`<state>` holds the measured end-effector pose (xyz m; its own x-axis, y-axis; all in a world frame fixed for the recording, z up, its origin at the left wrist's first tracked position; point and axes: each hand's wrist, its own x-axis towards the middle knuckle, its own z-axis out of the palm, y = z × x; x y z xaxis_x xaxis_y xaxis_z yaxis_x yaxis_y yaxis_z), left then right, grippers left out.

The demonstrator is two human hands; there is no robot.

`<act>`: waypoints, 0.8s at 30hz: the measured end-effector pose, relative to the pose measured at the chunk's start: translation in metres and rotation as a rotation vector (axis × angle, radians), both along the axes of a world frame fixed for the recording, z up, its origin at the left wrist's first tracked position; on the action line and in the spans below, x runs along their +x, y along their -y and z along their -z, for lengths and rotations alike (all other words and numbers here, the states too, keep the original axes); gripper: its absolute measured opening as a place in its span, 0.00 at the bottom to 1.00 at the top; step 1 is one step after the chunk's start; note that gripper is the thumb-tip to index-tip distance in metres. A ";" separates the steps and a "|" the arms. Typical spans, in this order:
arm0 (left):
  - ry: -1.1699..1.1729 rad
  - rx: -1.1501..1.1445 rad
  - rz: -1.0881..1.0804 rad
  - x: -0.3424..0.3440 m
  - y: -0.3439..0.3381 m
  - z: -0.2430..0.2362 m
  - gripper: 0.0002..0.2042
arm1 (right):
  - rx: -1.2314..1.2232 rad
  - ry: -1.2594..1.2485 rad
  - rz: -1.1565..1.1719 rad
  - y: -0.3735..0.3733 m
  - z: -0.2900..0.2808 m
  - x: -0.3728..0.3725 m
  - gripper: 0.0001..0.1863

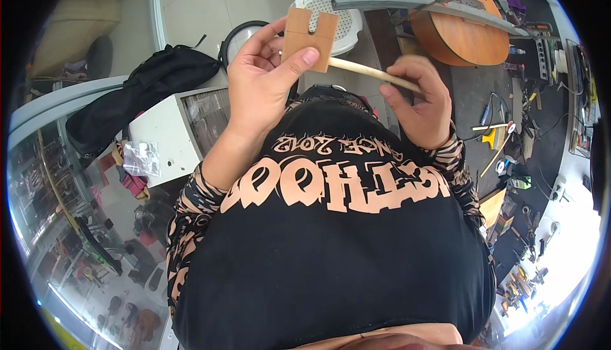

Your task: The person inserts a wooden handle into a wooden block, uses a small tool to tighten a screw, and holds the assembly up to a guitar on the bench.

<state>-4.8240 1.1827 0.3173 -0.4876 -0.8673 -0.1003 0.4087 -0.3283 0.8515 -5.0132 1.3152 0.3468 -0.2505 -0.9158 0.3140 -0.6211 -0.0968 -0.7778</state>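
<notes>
My left hand [261, 79] grips a small flat wooden block [304, 30], thumb on its face and fingers behind it. A narrow slot with a rounded bottom is cut into the block's top edge, and a thin line crosses its face. A pale round wooden stick [363, 70] slants from the block's lower right side to my right hand [423, 105]. My right thumb and fingers are closed round the stick's right end. Whether the stick is fixed in the block or only touches it, I cannot tell.
A white stool with a perforated seat [347, 28] stands beyond the block. An acoustic guitar body [445, 28] lies at the far right on a dark workbench [468, 101] with scattered tools. At left are a black bag [146, 85] and a white cabinet [168, 143] with a plastic packet.
</notes>
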 end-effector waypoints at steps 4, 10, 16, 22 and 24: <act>0.031 0.044 -0.008 0.011 0.015 0.004 0.26 | 0.015 0.006 0.007 0.012 0.004 0.009 0.12; 0.052 0.030 0.070 0.008 0.030 0.006 0.23 | 0.035 0.349 -0.076 0.019 0.007 -0.008 0.35; 0.011 0.055 0.397 -0.017 0.048 -0.008 0.20 | -0.042 0.513 -0.171 0.032 0.019 -0.047 0.49; 0.063 0.146 0.507 -0.036 0.042 -0.020 0.22 | -0.073 0.711 -0.255 0.043 0.023 -0.076 0.54; 0.076 0.065 0.514 -0.039 0.043 -0.024 0.23 | -0.069 0.678 -0.287 0.041 0.027 -0.080 0.54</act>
